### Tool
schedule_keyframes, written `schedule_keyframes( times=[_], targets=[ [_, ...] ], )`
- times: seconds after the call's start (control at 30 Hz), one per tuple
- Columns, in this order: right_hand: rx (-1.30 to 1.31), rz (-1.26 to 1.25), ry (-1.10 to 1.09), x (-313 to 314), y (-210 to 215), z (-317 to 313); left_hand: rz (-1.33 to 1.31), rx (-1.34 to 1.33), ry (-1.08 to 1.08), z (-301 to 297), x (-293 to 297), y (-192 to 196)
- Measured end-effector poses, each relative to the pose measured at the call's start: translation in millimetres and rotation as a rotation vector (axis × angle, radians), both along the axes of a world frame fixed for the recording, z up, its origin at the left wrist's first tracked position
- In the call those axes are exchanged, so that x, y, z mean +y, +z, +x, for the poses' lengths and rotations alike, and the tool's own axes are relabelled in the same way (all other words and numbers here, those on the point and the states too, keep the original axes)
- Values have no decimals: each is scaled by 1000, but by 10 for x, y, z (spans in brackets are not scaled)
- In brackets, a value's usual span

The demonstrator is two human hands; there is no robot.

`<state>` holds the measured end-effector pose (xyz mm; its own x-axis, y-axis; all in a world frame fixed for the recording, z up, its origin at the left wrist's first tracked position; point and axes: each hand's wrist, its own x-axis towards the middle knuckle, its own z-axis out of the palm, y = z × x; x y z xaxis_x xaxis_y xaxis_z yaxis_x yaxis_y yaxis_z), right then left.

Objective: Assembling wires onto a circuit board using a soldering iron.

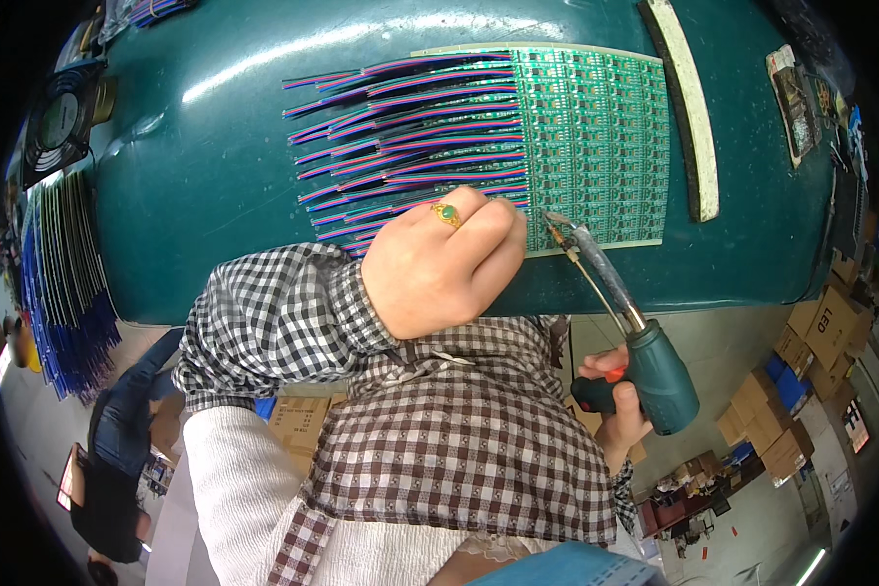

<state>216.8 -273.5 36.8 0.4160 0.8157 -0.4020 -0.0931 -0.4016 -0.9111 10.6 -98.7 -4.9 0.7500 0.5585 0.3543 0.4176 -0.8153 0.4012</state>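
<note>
A panel of green circuit boards (596,146) lies on the green table. Rows of striped ribbon wires (410,122) run out from its left edge. My left hand (449,254), with a green-stoned ring, is closed over the lower wires at that edge. Its fingertips point down and are hidden, so what they pinch does not show. In my right hand (620,415) is a green soldering gun (666,381), gripped by its handle below the table edge. The gun's tip (554,220) is over the panel's lower left part, just right of my left fingers.
A pale, dark-edged bar (689,107) lies right of the panel. Further right is a worn narrow block (793,105). A black fan (63,122) stands at the far left, above a hanging bundle of wires (63,283). Another person (117,469) is at the lower left; cardboard boxes (772,420) stand at right.
</note>
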Motion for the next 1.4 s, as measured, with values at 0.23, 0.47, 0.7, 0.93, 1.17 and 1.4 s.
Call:
schedule_keyframes(
  times=[0.23,0.47,0.7,0.93,1.17,1.4],
  targets=[
    [3,-5,-40,-5,4,-17,4,-4,2,-5,-9,-11],
    [6,-2,-36,-31,-9,-9,4,2,9,7,-24,-10],
    [20,26,-17,-40,-18,1,36,5,33,15,-53,-43],
    [15,16,13,-60,1,5,85,13,36,22,-48,-39],
    [21,13,-14,-73,-12,-13,106,67,12,1,-48,-24],
    [23,-3,-11,-62,4,-16,129,30,25,7,-67,-64]
  ],
)
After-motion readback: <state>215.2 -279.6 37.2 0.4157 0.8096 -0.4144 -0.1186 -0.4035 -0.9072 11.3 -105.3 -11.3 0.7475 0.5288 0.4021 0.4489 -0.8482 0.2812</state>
